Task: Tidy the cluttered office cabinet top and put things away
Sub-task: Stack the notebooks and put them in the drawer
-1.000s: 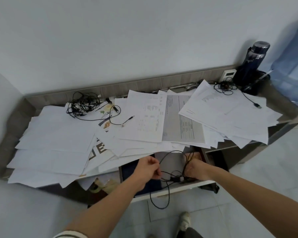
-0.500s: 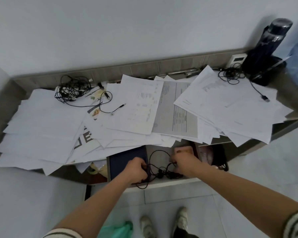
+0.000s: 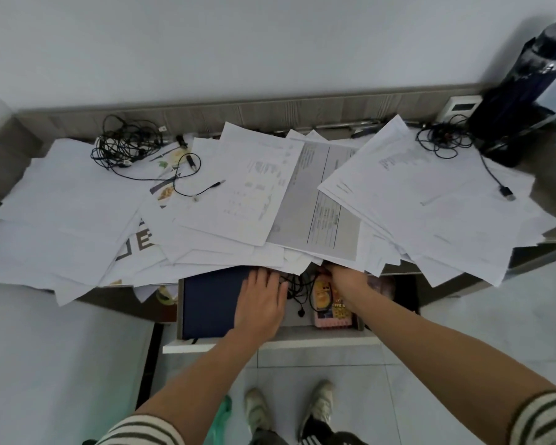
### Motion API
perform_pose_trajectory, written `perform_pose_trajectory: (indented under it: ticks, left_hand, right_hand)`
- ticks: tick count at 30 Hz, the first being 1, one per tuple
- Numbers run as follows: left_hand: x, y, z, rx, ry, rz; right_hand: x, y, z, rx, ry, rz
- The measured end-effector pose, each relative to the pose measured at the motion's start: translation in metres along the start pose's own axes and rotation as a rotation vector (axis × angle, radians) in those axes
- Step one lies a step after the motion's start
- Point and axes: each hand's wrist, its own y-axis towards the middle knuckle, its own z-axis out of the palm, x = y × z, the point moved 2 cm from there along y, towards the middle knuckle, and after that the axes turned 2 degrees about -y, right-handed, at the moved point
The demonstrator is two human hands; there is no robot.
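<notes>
While thin black cable point(image 3: 297, 290) lies tangled in drawer point(image 3: 302, 343), left grip point(image 3: 260, 303) flat, open, right grip point(image 3: 347, 279) — hidden, cannot tell

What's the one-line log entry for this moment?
drawer: open | left hand: flat over navy notebook | black cable: in drawer between hands | right hand: fingers hidden under papers | cabinet top: uncleared

Both arms are stretching forward and down from the lower corners of the view, the bare forearms angling inward so that the hands are lying near each other without touching. The left hand point(image 3: 260, 305) is resting palm down, its fingers straight, slightly spread and pointing away from the body. The right hand point(image 3: 347, 279) is reaching a little further ahead, back of the hand up, with its fingers out of sight, so its grip is not showing.
</notes>
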Motion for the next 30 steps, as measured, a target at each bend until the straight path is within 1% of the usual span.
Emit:
perform_pose_trajectory:
  ticks: [2, 3, 4, 5, 6, 7, 9, 11, 14, 17, 21, 26, 30]
  left_hand:
    - [0.003, -0.004, 0.012, 0.214, 0.191, 0.105]
    - [0.004, -0.007, 0.018, 0.361, 0.219, 0.108]
    - [0.003, -0.007, 0.021, 0.477, 0.184, 0.076]
    - [0.001, -0.005, 0.019, 0.546, 0.076, 0.003]
    - [-0.001, -0.002, 0.017, 0.576, -0.049, -0.067]
    - [-0.004, 0.001, 0.016, 0.573, -0.143, -0.107]
    - [-0.005, 0.008, 0.010, 0.523, -0.198, -0.086]
    - [-0.004, 0.010, -0.003, 0.419, -0.187, -0.038]
    - [-0.001, 0.006, -0.029, 0.265, -0.340, -0.008]
    - [0.015, 0.000, -0.061, 0.120, -0.475, -0.098]
    - [0.054, -0.005, -0.099, -0.047, -0.442, -0.216]
    - [0.110, -0.006, -0.148, -0.193, -0.376, -0.356]
    - [0.156, 0.010, -0.182, -0.267, -0.330, -0.453]
  right_hand:
    - [0.007, -0.015, -0.004, 0.052, -0.186, 0.003]
    - [0.012, -0.027, -0.009, 0.094, -0.280, 0.000]
    - [0.016, -0.035, -0.015, 0.092, -0.394, -0.034]
    - [0.019, -0.041, -0.022, 0.060, -0.515, -0.124]
    - [0.025, -0.053, -0.028, 0.026, -0.611, -0.250]
    - [0.029, -0.065, -0.035, 0.010, -0.678, -0.396]
    - [0.035, -0.088, -0.043, 0.030, -0.753, -0.607]
    - [0.036, -0.102, -0.049, 0.064, -0.774, -0.689]
    - [0.052, -0.119, -0.045, 0.129, -0.699, -0.741]
    - [0.084, -0.121, -0.032, 0.135, -0.639, -0.785]
    - [0.128, -0.108, -0.004, 0.115, -0.603, -0.837]
    - [0.171, -0.087, 0.062, 0.160, -0.765, -0.886]
    - [0.192, -0.069, 0.122, 0.213, -0.971, -0.917]
